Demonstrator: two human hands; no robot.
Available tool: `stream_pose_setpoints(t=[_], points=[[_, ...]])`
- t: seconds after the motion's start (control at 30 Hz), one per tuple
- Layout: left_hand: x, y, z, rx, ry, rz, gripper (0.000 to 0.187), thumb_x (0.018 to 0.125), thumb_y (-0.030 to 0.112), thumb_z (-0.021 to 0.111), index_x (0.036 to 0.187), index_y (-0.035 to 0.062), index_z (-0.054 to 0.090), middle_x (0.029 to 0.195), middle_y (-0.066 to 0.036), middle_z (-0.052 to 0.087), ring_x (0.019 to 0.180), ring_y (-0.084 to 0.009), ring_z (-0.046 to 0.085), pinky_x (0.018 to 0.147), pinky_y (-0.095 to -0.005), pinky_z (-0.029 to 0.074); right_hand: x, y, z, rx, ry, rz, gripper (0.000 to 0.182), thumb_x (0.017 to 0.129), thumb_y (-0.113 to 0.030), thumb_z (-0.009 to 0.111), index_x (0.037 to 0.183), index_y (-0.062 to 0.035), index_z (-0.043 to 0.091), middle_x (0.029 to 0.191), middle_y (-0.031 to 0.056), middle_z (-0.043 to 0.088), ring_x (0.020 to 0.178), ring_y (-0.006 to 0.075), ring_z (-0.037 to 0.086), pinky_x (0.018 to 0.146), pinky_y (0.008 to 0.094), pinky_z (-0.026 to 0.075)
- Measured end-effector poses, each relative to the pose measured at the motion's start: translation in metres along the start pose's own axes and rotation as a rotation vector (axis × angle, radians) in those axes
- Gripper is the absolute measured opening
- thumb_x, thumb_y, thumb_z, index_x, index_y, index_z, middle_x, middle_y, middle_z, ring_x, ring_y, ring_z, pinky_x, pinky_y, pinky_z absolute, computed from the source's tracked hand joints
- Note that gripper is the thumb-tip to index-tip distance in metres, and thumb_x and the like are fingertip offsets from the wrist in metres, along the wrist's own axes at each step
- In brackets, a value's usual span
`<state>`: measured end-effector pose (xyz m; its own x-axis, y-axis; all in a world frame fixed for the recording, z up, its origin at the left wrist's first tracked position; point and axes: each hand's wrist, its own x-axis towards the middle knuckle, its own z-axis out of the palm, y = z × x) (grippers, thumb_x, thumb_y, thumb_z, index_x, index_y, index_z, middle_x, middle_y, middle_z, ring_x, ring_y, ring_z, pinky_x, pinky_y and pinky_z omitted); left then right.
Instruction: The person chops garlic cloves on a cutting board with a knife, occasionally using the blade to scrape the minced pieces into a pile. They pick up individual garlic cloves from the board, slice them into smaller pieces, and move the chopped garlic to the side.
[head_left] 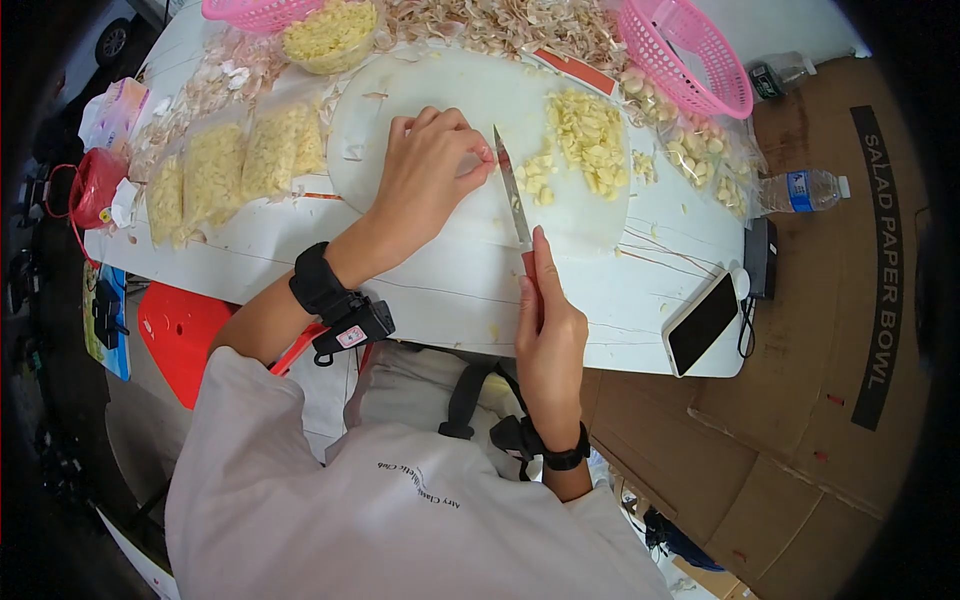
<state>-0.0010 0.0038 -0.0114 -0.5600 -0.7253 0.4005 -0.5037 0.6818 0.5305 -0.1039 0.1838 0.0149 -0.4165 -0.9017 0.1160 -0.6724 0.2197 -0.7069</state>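
Observation:
In my right hand point(548, 335) is a kitchen knife point(512, 190); my fingers wrap its reddish handle, and the blade points away from me over the white cutting board point(400, 85). My left hand point(432, 165) is closed just left of the blade, thumb and fingertips close together; whatever they hold, if anything, is too small to make out. Right of the blade lies a small group of cut garlic pieces point(537, 180), beside a larger heap of chopped garlic point(590, 140) on the board.
Bags of chopped garlic point(215, 170) lie at left, with a full tub point(330, 38) behind. Garlic skins point(510, 25) cover the back. A pink basket point(690, 55), bagged whole cloves point(695, 150), a water bottle point(805, 190) and a phone point(702, 323) are at right.

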Motion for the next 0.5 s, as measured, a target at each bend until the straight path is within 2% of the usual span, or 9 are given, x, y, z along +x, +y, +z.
stream_pose_setpoints(t=[0.23,0.37,0.5], points=[[0.0009,0.0027,-0.0036,-0.005,-0.013,-0.018,0.009,0.081,0.016,0.073,0.087,0.0094,0.071,0.094,-0.003,0.062,0.099,-0.0227,0.055,0.087,-0.0361,0.034,-0.0041,0.0083,0.0009,0.032,0.062,0.019,0.052,0.095,0.000,0.055,0.146,-0.0091,0.046,0.110,0.0257,0.068,0.093,0.0375,0.070,0.077,0.0383,0.055],[0.0005,0.0014,-0.0015,-0.005,0.013,-0.012,0.011,0.081,0.015,0.073,0.090,0.0104,0.070,0.093,-0.003,0.061,0.099,-0.0227,0.055,0.087,-0.0363,0.034,-0.0043,0.0064,0.0008,0.023,0.067,-0.022,0.053,0.095,0.001,0.055,0.146,-0.0095,0.045,0.106,0.0257,0.069,0.091,0.0368,0.070,0.076,0.0386,0.055],[0.0027,0.0048,-0.0031,-0.016,0.053,-0.017,0.015,0.081,0.009,0.071,0.096,0.0107,0.069,0.097,-0.003,0.061,0.100,-0.0230,0.055,0.087,-0.0369,0.035,-0.0016,0.0047,0.0030,0.010,0.019,-0.001,0.055,0.094,0.001,0.056,0.147,-0.0105,0.045,0.096,0.0248,0.069,0.081,0.0352,0.070,0.071,0.0395,0.054]])
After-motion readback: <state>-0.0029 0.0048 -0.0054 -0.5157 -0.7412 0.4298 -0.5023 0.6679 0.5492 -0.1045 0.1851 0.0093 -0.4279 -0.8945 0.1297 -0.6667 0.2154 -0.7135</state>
